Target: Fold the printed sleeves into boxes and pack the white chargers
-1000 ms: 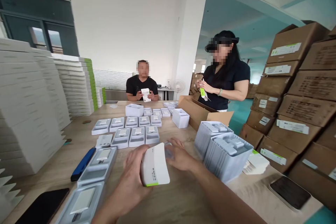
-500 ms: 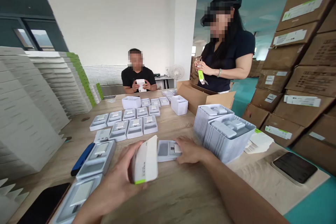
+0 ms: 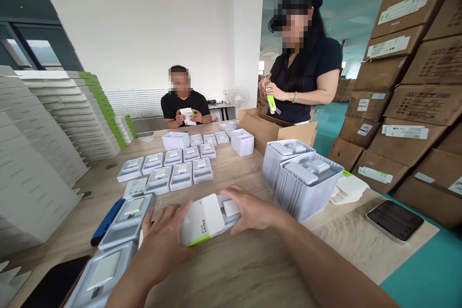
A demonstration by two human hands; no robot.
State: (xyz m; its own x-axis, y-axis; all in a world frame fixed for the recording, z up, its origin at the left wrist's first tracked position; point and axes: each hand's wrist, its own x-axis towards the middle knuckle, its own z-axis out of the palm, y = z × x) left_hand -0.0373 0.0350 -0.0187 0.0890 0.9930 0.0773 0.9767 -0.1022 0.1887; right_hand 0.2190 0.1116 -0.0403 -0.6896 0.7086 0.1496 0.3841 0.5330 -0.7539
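Observation:
My left hand (image 3: 166,236) is wrapped round a white carton (image 3: 200,219) with a green edge, its open end facing right. Into that end runs a grey plastic tray (image 3: 228,224) carrying a small white device (image 3: 231,208). My right hand (image 3: 249,207) grips the tray's outer end, thumb in front and fingers behind. Part of the tray is hidden inside the carton. To the left of my hands, filled trays (image 3: 121,236) lie in a row along the table. Two stacks of nested trays (image 3: 306,192) stand right of my right hand.
Rows of filled trays (image 3: 182,175) lie farther back. A phone (image 3: 394,220) rests at the right edge, a dark one (image 3: 54,284) at the near left. Flat cartons (image 3: 348,190) lie behind the tray stacks. Two co-workers handle cartons across the table, beside a cardboard box (image 3: 265,130).
The carton has tilted flatter and met the tray, whose left part is now inside it. My right hand has lifted the tray's end off the table. The view has shifted slightly.

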